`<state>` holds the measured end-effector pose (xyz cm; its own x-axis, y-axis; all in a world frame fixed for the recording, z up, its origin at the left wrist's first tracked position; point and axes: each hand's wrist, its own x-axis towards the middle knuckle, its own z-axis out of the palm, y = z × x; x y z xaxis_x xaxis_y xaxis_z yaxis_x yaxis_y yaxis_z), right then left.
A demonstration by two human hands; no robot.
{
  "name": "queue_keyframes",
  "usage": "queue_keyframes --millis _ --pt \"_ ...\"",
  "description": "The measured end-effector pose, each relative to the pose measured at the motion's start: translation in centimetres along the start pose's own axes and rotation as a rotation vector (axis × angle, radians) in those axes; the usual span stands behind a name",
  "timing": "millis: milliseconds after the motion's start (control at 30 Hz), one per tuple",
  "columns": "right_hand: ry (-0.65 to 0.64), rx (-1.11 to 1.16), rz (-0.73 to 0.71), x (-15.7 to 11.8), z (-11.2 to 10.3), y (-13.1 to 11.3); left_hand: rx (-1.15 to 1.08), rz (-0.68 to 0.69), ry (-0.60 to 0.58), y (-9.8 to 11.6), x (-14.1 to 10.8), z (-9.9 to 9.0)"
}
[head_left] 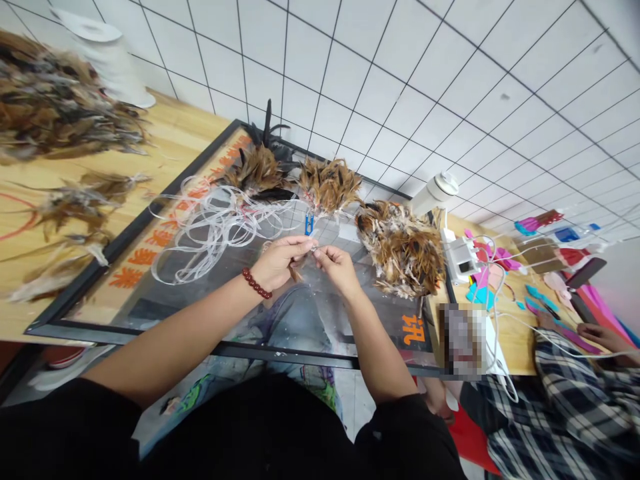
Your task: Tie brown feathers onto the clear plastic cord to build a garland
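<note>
My left hand [281, 259], with a dark red bead bracelet [257, 283] at its wrist, is closed in a pinch over the middle of the glass-topped frame. A small brown feather [297, 272] pokes out below its fingers. Close against it, my right hand [337, 268] pinches too; whatever lies between its fingertips is too small to make out. Just beyond my fingers rests a pair of blue thread snips [309, 224]. Loops of clear white cord [220, 230] lie to the left. Brown feather bunches [329, 185] sit behind the hands, and a larger feather pile [407, 250] is at the right.
More feathers [60, 100] and a white spool [107, 57] occupy the wooden table at far left. A white bottle [434, 192] and a power strip with cables [459, 253] stand right. Beyond, a co-worker in a plaid sleeve [570, 373] handles coloured pieces.
</note>
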<state>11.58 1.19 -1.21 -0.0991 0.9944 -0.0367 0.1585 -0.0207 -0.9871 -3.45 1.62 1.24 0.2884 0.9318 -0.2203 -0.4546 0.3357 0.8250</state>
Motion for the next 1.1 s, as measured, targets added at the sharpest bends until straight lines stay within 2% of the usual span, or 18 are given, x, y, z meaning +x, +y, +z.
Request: queue_keyframes --millis 100,200,267,367,467,667,767,900,967,1100 --pt "0.092 0.046 -0.023 0.2 -0.7 0.0 -0.018 -0.116 -0.132 0.0 -0.1 -0.1" --pt "0.145 0.093 -0.098 0.1 -1.3 -0.7 0.084 -0.074 -0.178 -0.3 -0.2 0.0" --pt "0.172 0.117 -0.154 -0.1 -1.4 -1.1 0.082 -0.064 -0.148 -0.5 -0.2 0.1" --pt "0.221 0.153 -0.186 -0.2 -1.2 -1.2 -0.041 -0.17 -0.061 -0.5 0.0 0.0" --pt "0.228 0.161 -0.189 -0.3 -0.8 -0.9 -0.029 -0.21 -0.073 -0.4 0.0 0.1" --pt "0.129 -0.065 -0.322 -0.6 -1.0 -1.5 0.354 -0.04 -0.17 -1.2 -0.1 0.2" --pt "0.041 -0.071 -0.302 -0.7 -1.4 -1.8 0.551 0.02 -0.216 -1.5 0.0 0.0" --pt "-0.09 -0.021 -0.249 -0.5 -1.8 -1.5 0.826 0.262 -0.261 -1.4 -0.1 -0.1" --pt "-0.091 0.013 -0.225 -0.4 -1.8 -1.3 0.836 0.309 -0.238 -1.3 -0.2 -0.1" --pt "-0.101 0.098 -0.111 -0.2 -1.8 -1.2 0.641 0.3 -0.14 -1.3 -0.1 -0.1"
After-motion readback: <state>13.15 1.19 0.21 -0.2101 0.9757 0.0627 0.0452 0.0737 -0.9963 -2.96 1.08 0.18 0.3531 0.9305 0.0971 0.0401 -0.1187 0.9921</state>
